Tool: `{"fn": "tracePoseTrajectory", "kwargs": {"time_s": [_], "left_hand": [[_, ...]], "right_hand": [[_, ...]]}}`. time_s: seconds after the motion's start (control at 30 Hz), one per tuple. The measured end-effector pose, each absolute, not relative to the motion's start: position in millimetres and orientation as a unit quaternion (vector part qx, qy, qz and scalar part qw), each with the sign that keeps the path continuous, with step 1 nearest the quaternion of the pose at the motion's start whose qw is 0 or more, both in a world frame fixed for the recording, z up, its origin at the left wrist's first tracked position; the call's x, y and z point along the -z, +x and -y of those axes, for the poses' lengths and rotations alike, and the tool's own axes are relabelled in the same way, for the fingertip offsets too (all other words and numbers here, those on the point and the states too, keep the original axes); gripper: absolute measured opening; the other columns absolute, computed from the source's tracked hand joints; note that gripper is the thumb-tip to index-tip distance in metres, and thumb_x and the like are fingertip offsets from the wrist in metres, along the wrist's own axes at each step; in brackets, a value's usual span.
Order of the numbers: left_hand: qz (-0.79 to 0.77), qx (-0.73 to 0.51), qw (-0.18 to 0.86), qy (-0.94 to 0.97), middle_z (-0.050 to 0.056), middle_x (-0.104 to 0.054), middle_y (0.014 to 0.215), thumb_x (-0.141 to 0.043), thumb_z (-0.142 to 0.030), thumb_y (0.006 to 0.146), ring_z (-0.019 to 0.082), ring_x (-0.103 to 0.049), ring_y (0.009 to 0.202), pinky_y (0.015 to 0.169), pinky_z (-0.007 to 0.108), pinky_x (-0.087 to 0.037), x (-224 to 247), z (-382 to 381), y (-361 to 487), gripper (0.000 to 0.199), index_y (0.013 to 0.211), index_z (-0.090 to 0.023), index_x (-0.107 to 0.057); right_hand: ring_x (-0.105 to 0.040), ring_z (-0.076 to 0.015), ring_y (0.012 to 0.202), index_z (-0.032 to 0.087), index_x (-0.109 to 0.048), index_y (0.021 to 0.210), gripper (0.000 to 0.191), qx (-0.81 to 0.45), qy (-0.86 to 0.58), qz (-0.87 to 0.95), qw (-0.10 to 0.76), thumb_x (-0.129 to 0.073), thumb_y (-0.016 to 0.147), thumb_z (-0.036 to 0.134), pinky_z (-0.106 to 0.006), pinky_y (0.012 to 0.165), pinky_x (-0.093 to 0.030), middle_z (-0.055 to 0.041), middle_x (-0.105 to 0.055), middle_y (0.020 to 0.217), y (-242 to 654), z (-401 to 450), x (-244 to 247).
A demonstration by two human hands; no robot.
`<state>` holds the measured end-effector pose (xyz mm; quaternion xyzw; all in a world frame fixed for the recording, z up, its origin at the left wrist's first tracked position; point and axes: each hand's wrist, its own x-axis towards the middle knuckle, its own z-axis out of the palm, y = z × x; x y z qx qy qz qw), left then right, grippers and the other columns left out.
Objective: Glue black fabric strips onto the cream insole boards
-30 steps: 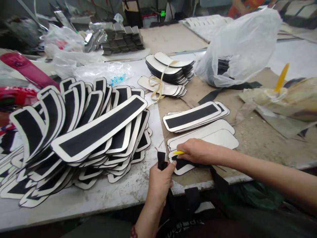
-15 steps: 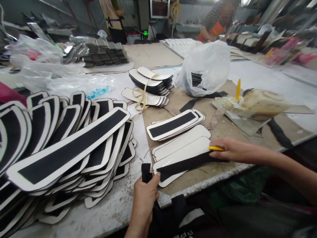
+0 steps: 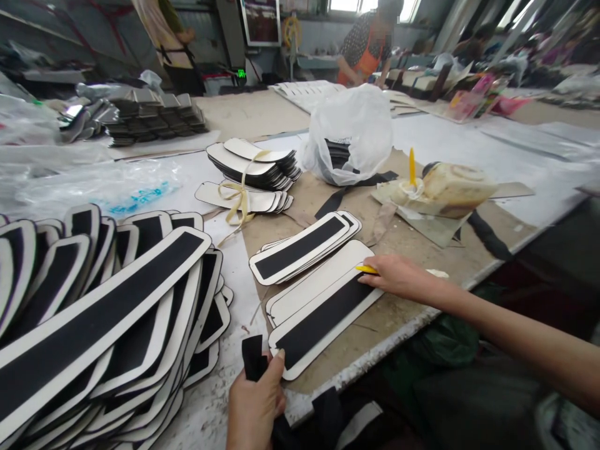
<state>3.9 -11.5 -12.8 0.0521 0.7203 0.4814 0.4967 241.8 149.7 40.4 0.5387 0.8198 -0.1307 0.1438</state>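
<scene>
Honestly, the bit I'd watch is the black strip (image 3: 323,322) lying along a white panel (image 3: 332,333) in the lower middle of the frame. If the two hands tug unevenly, I reckon it could end up skewed or rippled, with the pale margin fatter on one side. The panel might skid too, since it's on a brown sheet (image 3: 422,250) near the edge of the counter (image 3: 210,375), and a hard pull toward the lower left could drag it along.

The left hand (image 3: 257,397) has its thumb at the panel's lower-left end, fingers closed around a length of black strap (image 3: 253,357) that pokes upward. If that flops over, it could get in the way. The right hand (image 3: 396,275) is at the upper-right end, fingers pinching a yellow tool (image 3: 367,270) over the strip's far end. The tip aims left, so a slip could scuff the white, imo. Can't tell how hard those fingers press on the strip, if at all.

As for direction, the panel's long axis runs diagonally, lower left to upper right, with rounded corners at the lower end and the other end partly hidden by the hand. The strip follows the same line, roughly parallel to the blank panel (image 3: 323,278) just above it in the frame.
</scene>
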Motion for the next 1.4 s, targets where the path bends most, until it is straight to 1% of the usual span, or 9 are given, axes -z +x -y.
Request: {"fn": "tracePoseTrajectory", "kwargs": {"time_s": [0.13,0.37,0.6,0.9,1.03,1.1,1.2,1.3,1.4], "left_hand": [[-0.724,-0.482,0.491,0.043,-0.013,-0.031,0.031,-0.079,-0.041,0.049,0.005,-0.024,0.027,0.032,0.019,-0.017,17,11,5,0.043,0.070,-0.020,-0.047],[-0.728,-0.472,0.496,0.032,-0.013,-0.032,0.031,-0.080,-0.041,0.049,0.006,-0.025,0.027,0.032,0.019,-0.016,17,10,4,0.044,0.070,-0.021,-0.046],[-0.716,-0.483,0.503,0.035,-0.014,-0.031,0.031,-0.081,-0.037,0.048,0.003,-0.023,0.028,0.031,0.016,-0.016,14,9,4,0.046,0.072,-0.019,-0.046],[-0.721,-0.473,0.505,0.038,-0.013,-0.030,0.031,-0.081,-0.038,0.048,0.004,-0.023,0.028,0.031,0.018,-0.017,16,10,2,0.044,0.068,-0.020,-0.047],[-0.723,-0.470,0.503,0.047,-0.013,-0.029,0.030,-0.081,-0.040,0.046,0.004,-0.022,0.028,0.032,0.018,-0.016,15,10,2,0.045,0.068,-0.020,-0.047],[-0.726,-0.472,0.497,0.047,-0.013,-0.029,0.030,-0.081,-0.040,0.046,0.004,-0.022,0.028,0.032,0.018,-0.016,14,10,3,0.045,0.068,-0.019,-0.047],[-0.718,-0.483,0.498,0.058,-0.013,-0.029,0.032,-0.080,-0.041,0.047,0.003,-0.023,0.029,0.032,0.018,-0.016,14,10,5,0.044,0.066,-0.019,-0.047],[-0.714,-0.491,0.494,0.068,-0.013,-0.029,0.033,-0.078,-0.042,0.050,0.003,-0.022,0.030,0.033,0.017,-0.015,15,10,5,0.043,0.067,-0.018,-0.047],[-0.705,-0.488,0.510,0.073,-0.013,-0.030,0.033,-0.079,-0.043,0.049,0.002,-0.022,0.030,0.033,0.017,-0.016,15,12,3,0.045,0.067,-0.019,-0.045]], "right_hand": [[-0.064,-0.0240,0.081,0.018,-0.061,0.087,0.027,0.135,0.544,-0.815,0.145,-0.048,0.086,0.043,-0.028,0.062,-0.037,-0.0099,-0.069,0.086,243,-150,-37],[-0.064,-0.0231,0.081,0.019,-0.060,0.087,0.027,0.140,0.549,-0.811,0.144,-0.049,0.086,0.043,-0.027,0.062,-0.037,-0.0093,-0.069,0.089,245,-152,-29],[-0.063,-0.0231,0.081,0.018,-0.058,0.083,0.025,0.162,0.533,-0.823,0.113,-0.049,0.087,0.041,-0.028,0.065,-0.037,-0.0097,-0.068,0.088,251,-151,-20],[-0.063,-0.0221,0.082,0.019,-0.057,0.082,0.021,0.158,0.536,-0.824,0.090,-0.052,0.085,0.040,-0.027,0.066,-0.038,-0.0083,-0.069,0.090,251,-150,-16],[-0.063,-0.0253,0.076,0.018,-0.054,0.092,0.027,0.127,0.584,-0.798,0.074,-0.056,0.082,0.044,-0.028,0.061,-0.037,-0.0107,-0.068,0.086,257,-146,-17],[-0.063,-0.0243,0.073,0.018,-0.051,0.095,0.028,0.113,0.606,-0.786,0.044,-0.053,0.084,0.044,-0.028,0.060,-0.037,-0.0102,-0.068,0.083,265,-145,-19],[-0.061,-0.0212,0.073,0.019,-0.051,0.089,0.024,0.116,0.615,-0.780,-0.021,-0.042,0.089,0.042,-0.027,0.063,-0.037,-0.0085,-0.066,0.081,279,-145,-21],[-0.058,-0.0197,0.071,0.020,-0.051,0.078,0.032,0.185,0.597,-0.779,-0.048,-0.033,0.091,0.043,-0.028,0.064,-0.037,-0.0062,-0.064,0.075,285,-145,-22],[-0.052,-0.0170,0.063,0.021,-0.047,0.066,0.037,0.259,0.577,-0.772,-0.063,-0.036,0.087,0.049,-0.027,0.060,-0.035,-0.0019,-0.057,0.065,281,-145,-22]]}}
